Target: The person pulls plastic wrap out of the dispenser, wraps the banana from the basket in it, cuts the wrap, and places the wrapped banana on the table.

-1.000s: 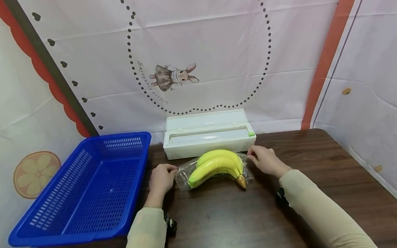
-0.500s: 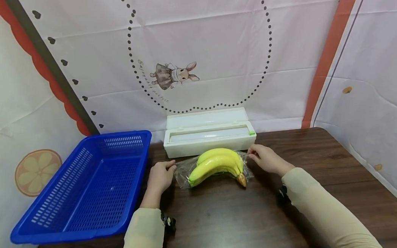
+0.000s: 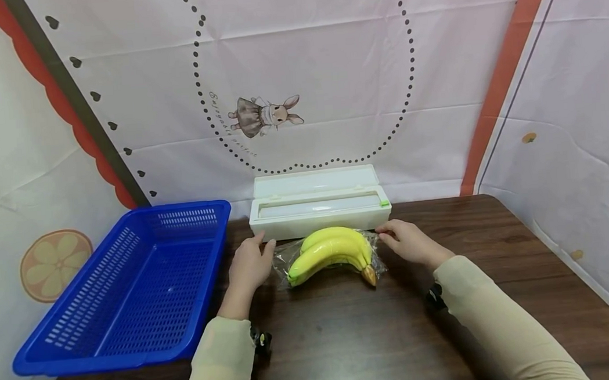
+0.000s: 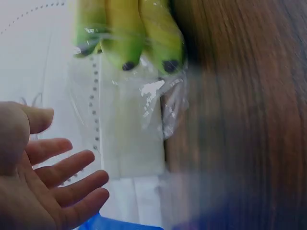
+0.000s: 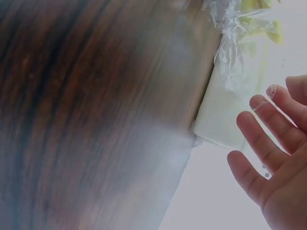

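A bunch of yellow bananas (image 3: 332, 255) lies in clear plastic wrap (image 3: 286, 258) on the table, in front of a white wrap dispenser (image 3: 321, 221) whose lid is up. Beside the left end of the wrap is my left hand (image 3: 250, 266); the left wrist view shows its fingers (image 4: 72, 167) spread and apart from the film. My right hand (image 3: 411, 243) is at the wrap's right end. In the right wrist view its fingers (image 5: 278, 127) are extended, thumb apart from the index finger, and a bit of film appears to touch the fingertips.
A blue plastic basket (image 3: 159, 297) with slotted walls stands on the left of the dark wooden table (image 3: 340, 345). A printed cloth (image 3: 313, 67) hangs behind and along the sides. The dispenser has a small green piece (image 3: 384, 203) at its right end.
My left hand has let go of the wrap's left edge and its thumb and fingers have parted. My right hand's fingers have loosened a little at the right edge. The bananas stay in place.
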### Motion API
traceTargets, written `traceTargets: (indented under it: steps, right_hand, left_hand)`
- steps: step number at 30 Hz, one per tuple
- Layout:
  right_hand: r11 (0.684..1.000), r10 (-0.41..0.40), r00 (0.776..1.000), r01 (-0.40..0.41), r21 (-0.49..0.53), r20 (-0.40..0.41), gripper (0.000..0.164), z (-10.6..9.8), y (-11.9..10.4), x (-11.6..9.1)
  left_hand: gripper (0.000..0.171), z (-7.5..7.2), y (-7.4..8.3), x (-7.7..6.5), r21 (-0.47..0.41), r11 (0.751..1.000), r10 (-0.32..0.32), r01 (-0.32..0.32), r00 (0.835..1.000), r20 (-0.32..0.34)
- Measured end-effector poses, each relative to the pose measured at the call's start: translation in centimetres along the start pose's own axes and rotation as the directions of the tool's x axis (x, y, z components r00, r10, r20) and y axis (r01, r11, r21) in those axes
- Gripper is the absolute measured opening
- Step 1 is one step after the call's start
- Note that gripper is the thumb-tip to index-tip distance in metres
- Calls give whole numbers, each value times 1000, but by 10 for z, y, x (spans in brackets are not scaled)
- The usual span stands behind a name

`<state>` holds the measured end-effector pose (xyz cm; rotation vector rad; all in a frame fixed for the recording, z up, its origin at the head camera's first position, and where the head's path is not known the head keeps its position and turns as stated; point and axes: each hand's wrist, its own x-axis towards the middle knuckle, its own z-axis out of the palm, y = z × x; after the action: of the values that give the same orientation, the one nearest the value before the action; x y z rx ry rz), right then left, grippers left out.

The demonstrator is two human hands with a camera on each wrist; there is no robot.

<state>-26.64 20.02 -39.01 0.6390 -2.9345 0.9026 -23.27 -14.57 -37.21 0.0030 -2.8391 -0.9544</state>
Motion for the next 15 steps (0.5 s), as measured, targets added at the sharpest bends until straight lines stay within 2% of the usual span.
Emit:
traceTargets:
  steps: [5, 9, 15]
  right_hand:
    - [1000, -22, 1000, 22, 19, 0, 38, 0, -4, 0]
    - [999, -44, 999, 44, 19, 0, 40, 0, -11, 0]
    - [999, -42, 999, 41, 12, 17, 45, 0, -24, 0]
  left_hand:
    - [56, 3, 14, -1, 45, 995, 91, -92, 995, 32]
    - [57, 8, 21, -3, 85, 987, 132, -135, 990, 40]
    - [61, 17, 27, -5, 165, 958, 227, -233, 972, 59]
